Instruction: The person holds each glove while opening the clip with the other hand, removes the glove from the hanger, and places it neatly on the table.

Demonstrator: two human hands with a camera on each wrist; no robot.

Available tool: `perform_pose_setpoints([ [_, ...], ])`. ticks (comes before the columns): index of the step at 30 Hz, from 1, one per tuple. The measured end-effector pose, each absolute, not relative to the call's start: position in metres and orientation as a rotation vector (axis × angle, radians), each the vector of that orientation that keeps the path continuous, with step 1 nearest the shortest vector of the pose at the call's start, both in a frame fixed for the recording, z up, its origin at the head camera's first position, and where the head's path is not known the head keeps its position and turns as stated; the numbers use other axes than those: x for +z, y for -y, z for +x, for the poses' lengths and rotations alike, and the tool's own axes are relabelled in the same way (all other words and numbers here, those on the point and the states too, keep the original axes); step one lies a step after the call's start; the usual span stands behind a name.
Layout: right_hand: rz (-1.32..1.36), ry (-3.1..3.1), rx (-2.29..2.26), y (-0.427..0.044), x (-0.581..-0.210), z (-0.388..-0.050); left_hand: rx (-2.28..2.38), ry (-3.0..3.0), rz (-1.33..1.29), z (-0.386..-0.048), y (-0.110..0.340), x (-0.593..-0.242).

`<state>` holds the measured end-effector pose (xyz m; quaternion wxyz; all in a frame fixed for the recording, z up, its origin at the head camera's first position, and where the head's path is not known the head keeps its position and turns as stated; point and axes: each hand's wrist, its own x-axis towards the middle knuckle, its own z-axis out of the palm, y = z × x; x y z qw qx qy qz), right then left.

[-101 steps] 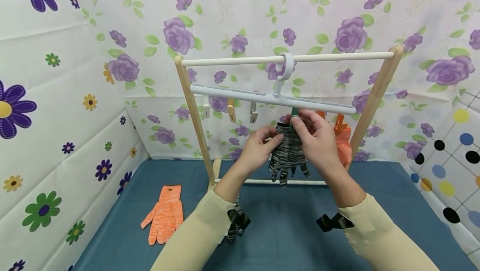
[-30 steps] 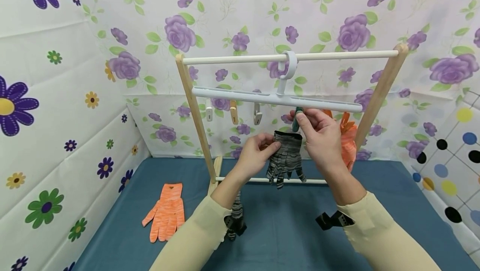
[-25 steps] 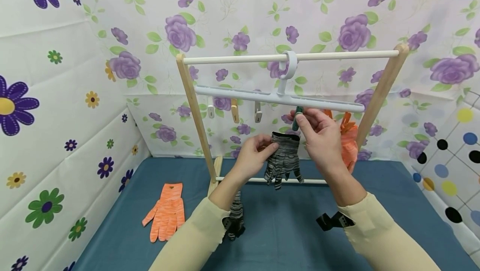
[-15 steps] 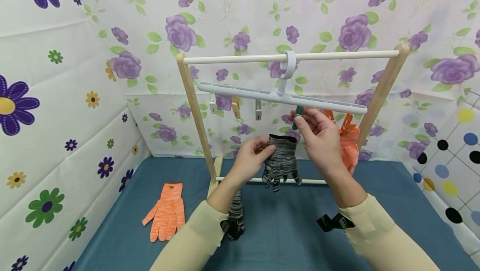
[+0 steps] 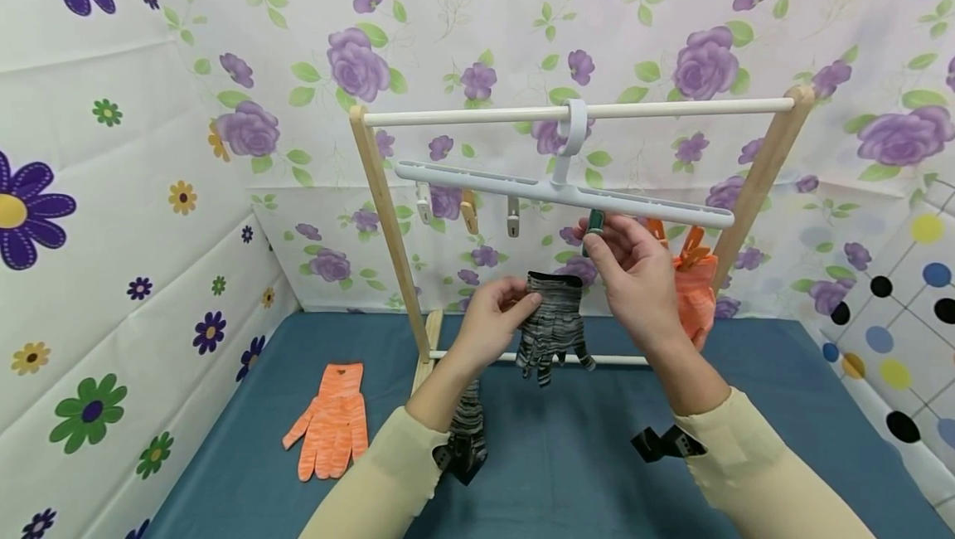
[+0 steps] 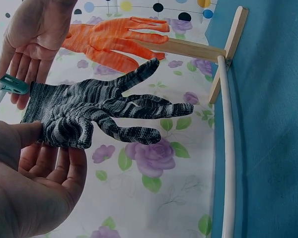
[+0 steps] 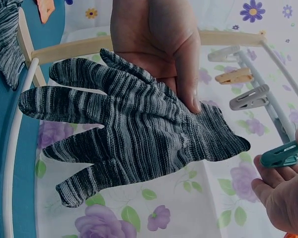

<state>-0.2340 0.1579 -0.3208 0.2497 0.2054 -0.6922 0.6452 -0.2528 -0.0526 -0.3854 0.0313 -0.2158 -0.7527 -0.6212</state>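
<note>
The striped glove [image 5: 554, 323], pinched in the grip of the left hand [image 5: 488, 325], now sits lower, clear of the green clothespin [image 5: 595, 224] at its 1 o'clock, grasped by the right hand [image 5: 643, 286]; judged unclipped.

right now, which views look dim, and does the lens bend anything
Head: bright, the table softly shaded near the middle; left wrist: dimmer, the lower rod bowed, probably by the lens; right wrist: also dimmer, that rod bowed too, the held glove sharp, its knit stripes clear.
</note>
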Motion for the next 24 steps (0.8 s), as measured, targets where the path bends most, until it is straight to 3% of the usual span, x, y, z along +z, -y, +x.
perform_pose_setpoints([
  [24, 0.525, 2.022, 1.63, -0.165, -0.337, -0.228, -1.929, 2.337, -0.623, -0.245, 0.066, -0.392],
])
